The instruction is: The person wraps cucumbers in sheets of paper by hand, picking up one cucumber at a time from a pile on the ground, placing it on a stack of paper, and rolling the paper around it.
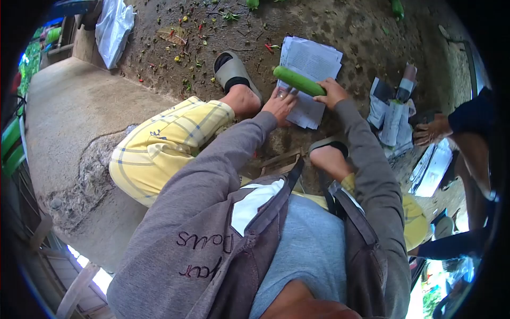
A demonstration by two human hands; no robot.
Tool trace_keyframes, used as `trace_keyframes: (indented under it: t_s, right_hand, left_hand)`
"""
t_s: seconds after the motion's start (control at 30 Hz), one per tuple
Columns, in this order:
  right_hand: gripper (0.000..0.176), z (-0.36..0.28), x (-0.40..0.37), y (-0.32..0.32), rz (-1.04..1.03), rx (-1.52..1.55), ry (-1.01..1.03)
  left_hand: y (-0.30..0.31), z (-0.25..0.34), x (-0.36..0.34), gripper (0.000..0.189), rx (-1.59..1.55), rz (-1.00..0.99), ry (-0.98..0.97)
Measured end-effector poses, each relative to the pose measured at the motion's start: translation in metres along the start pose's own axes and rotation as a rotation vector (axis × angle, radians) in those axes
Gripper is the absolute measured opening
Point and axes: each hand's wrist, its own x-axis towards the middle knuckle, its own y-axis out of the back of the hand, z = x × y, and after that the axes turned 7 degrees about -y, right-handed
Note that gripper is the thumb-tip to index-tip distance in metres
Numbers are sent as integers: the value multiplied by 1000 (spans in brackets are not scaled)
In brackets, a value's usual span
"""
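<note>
Gourd: long, smooth, green, cylindrical gourd (pixel 298 81), over the stack of white printed paper sheets (pixel 309 57); can't tell if it touches them.
Handling: looks firm and stiff, moderate weight for its length; likely bruises or scuffs if knocked. Skin could be slippery if damp.
Take hold: wrap fingers and thumb round the thick body; mid-length should balance best. An end-only hold may let the far end dip. Don't lift by the small nub.
Pointing: nubbed end forward and to your left, other end back right in your right hand.
Long axis: slantwise across the sheets, close to level as far as the view shows.
Right hand: yours (pixel 334 93), closed round the near end, thumb on the side towards you, fingers on the far side.
Left hand: yours (pixel 280 106), on the sheets just beside the gourd; fingers extended, slightly apart, not gripping the gourd.
Right of sheets: paper-wrapped bundles (pixel 392 123) on the brown dirt ground (pixel 366 32); another person's hand (pixel 428 131) near them, folded newspapers (pixel 432 169) beside that hand.
Left side: grey slide sandal (pixel 234 68) on your foot, rough concrete slab (pixel 64 101), crumpled clear plastic bag (pixel 113 32) beyond.
</note>
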Motion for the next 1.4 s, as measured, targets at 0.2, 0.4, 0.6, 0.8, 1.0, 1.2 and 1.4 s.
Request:
trace_keyframes:
  t_s: [0.2,0.4,0.6,0.8,1.0,1.2,1.4]
  right_hand:
    - [57,4,-14,-35,-42,-131,-125]
    - [46,-13,-26,-32,192,-126,32]
    - [24,-16,-60,-31,85,-25,403]
    - [8,1,-55,-46,80,-7,363]
    - [6,9,-37,-36,-15,286,175]
    - [19,-19,-35,-14,438,144,247]
    - [32,-49,-19,-52,389,-88,232]
  left_hand:
    - [-38,3,-2,33,66,175,-115]
    - [-32,-12,13,17,18,67,-235]
    - [-21,-24,20,15,-388,149,-56]
    - [14,-26,16,22,-547,-13,33]
    - [18,-44,18,18,-461,167,-14]
    - [30,-54,45,16,-562,456,47]
    - [40,-64,72,18,-597,399,143]
